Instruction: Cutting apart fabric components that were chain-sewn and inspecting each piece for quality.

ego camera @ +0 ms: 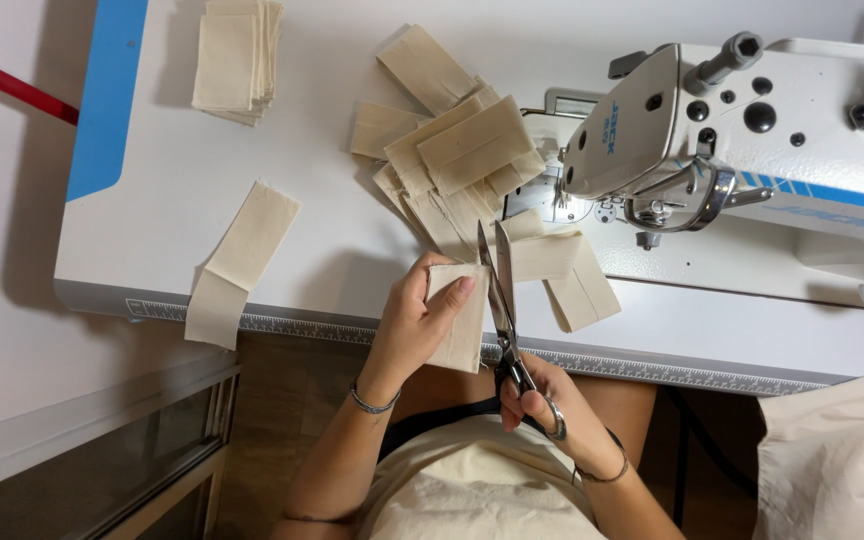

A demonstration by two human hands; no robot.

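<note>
Fingers of the left hand (414, 325) pinched a folded cream fabric piece (460, 318), thumb across its top face, other fingers curled beneath. It was held at the near table edge, just left of the blades.

Largest first: white sewing table (282, 200), ruler strip along the near edge. Sewing machine (752, 120) sat at right. Loose pile of cream pieces (457, 160) lay centre, neat stack (235, 58) far left, one long strip (242, 262) hung over the edge. Another stitched piece (564, 270) lay just right of the blades, under the machine head.

Right hand (550, 405) was closed through the handles of the scissors (500, 290), fingers curled in the loops, blades slightly parted, pointing away from the body.

Judgement: good cut needed the piece taut, blades kept beside the fabric edge, thumb clear of the tips, short snip only.

Pose: both forearms came up from the lap, wrists near level, bracelets on both, left wrist bent inward toward the scissors.
</note>
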